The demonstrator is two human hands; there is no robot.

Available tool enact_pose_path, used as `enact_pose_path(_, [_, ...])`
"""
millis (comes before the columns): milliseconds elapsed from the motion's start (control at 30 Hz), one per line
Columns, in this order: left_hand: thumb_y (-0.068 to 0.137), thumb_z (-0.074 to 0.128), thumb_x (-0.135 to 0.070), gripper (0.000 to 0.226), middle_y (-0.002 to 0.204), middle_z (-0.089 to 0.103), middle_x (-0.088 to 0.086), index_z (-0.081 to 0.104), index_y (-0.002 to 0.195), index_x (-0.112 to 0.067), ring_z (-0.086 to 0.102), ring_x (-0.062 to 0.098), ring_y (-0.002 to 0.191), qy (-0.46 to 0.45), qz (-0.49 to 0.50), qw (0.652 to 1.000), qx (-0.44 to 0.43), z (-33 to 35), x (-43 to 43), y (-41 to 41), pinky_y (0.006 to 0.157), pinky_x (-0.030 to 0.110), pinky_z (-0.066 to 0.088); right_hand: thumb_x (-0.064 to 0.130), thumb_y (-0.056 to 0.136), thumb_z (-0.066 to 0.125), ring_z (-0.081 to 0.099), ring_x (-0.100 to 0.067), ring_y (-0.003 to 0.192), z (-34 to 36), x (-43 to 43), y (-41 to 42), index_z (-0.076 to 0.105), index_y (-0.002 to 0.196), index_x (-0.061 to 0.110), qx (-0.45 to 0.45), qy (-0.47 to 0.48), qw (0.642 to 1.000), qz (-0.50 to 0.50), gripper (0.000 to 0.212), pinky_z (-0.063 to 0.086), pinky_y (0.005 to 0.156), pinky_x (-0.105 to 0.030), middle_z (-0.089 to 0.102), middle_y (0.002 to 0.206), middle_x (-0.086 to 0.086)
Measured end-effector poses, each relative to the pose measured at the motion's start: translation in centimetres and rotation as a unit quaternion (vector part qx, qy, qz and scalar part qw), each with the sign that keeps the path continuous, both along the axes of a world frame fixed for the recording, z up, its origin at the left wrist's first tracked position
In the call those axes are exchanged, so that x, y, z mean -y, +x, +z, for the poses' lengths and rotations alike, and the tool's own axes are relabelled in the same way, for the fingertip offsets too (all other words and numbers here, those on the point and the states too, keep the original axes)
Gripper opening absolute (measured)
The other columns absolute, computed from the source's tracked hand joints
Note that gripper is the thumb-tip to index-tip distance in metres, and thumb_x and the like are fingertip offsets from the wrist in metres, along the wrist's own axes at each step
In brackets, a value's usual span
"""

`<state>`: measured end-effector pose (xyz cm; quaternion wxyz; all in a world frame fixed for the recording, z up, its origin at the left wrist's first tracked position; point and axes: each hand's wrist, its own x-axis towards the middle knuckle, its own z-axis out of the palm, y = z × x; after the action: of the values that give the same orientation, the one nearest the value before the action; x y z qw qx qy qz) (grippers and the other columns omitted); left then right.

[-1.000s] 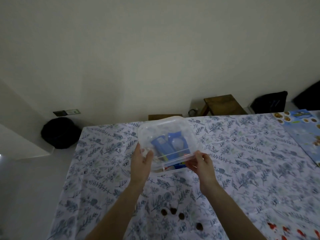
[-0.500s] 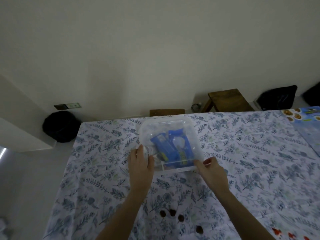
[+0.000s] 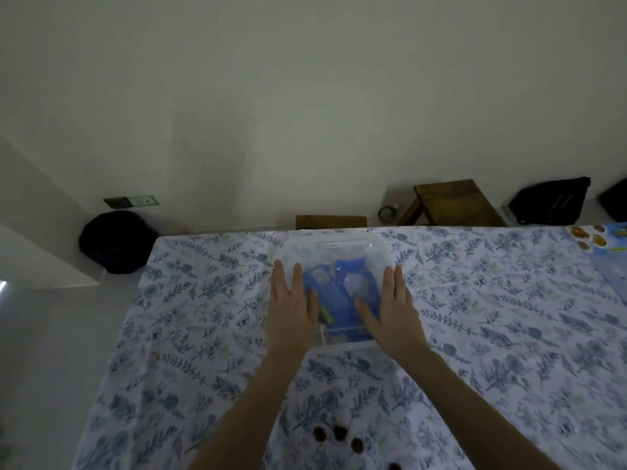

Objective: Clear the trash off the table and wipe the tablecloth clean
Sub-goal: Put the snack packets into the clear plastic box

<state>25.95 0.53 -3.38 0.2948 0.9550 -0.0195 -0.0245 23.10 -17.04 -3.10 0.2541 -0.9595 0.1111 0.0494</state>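
Observation:
A clear plastic lidded box (image 3: 332, 249) with blue packets (image 3: 339, 290) inside rests on the floral tablecloth (image 3: 203, 317) near the table's far edge. My left hand (image 3: 293, 307) lies flat on the lid's left side, fingers spread. My right hand (image 3: 390, 310) lies flat on the lid's right side in the same way. Neither hand curls around the box. Several small dark brown bits (image 3: 339, 434) lie on the cloth close to me, between my forearms.
A blue printed packet (image 3: 607, 239) lies at the table's far right. Behind the table stand a wooden stool (image 3: 454, 201), a chair back (image 3: 330, 221), and black bags on the floor at left (image 3: 113, 242) and right (image 3: 549, 201).
The box was held up tilted in both hands, then set down on the cloth. My hands moved from its near edge to lie flat on the lid.

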Motion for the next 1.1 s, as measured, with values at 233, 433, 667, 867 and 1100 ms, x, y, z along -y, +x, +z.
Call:
enact_pose_path(233, [0.101,0.032,-0.017,0.054,0.162,-0.008,0.006,0.015,0.152,-0.021,0.003,0.023,0.150,-0.052,-0.028,0.998,0.035,-1.1,-1.4,0.2,0.109,0.025,0.026,0.064,0.086,0.036,0.008,-0.030,0.146,-0.2,0.0,-0.2,-0.004,0.150,0.009,0.003,-0.010,1.000,0.012,0.093,0.026,0.113,-0.044,-0.003,0.159,-0.010])
enact_pose_path(433, [0.100,0.039,-0.008,0.060,0.162,-0.006,0.008,0.013,0.152,-0.022,0.008,0.026,0.150,0.005,-0.021,1.000,0.015,-1.4,-2.2,0.6,0.116,0.038,0.033,0.061,0.086,0.042,0.013,-0.031,0.144,-0.4,-0.2,-0.2,0.004,0.151,0.009,0.026,-0.004,1.000,0.007,0.091,0.026,0.112,-0.044,0.006,0.159,-0.011])
enact_pose_path(667, [0.102,0.030,-0.028,0.055,0.162,-0.007,0.007,0.011,0.153,-0.018,-0.004,0.024,0.150,0.065,-0.062,0.996,0.029,-1.4,-2.5,1.7,0.123,0.045,0.013,0.060,0.086,0.049,0.010,-0.027,0.146,-0.7,-0.1,1.3,0.011,0.149,0.005,0.051,-0.071,0.996,0.015,0.091,0.017,0.117,-0.046,0.003,0.159,-0.011])
enact_pose_path(867, [0.099,0.018,-0.050,0.066,0.162,-0.011,0.000,0.000,0.153,-0.017,-0.010,0.016,0.149,0.071,-0.083,0.994,0.017,-2.3,-2.9,4.4,0.123,0.042,0.009,0.071,0.085,0.024,-0.006,-0.021,0.147,-1.4,-0.5,1.9,-0.004,0.150,0.009,0.035,-0.101,0.994,0.035,0.095,0.008,0.119,-0.045,-0.010,0.159,-0.007])
enact_pose_path(1100, [0.097,0.015,-0.053,0.070,0.161,-0.015,-0.001,-0.006,0.153,-0.016,-0.016,0.015,0.148,0.074,-0.074,0.994,0.031,-3.4,-2.7,4.4,0.123,0.036,0.003,0.071,0.085,0.018,-0.003,-0.022,0.147,-2.1,-0.7,1.9,-0.002,0.150,0.007,0.052,-0.118,0.991,0.029,0.093,0.016,0.119,-0.044,-0.006,0.160,-0.009])
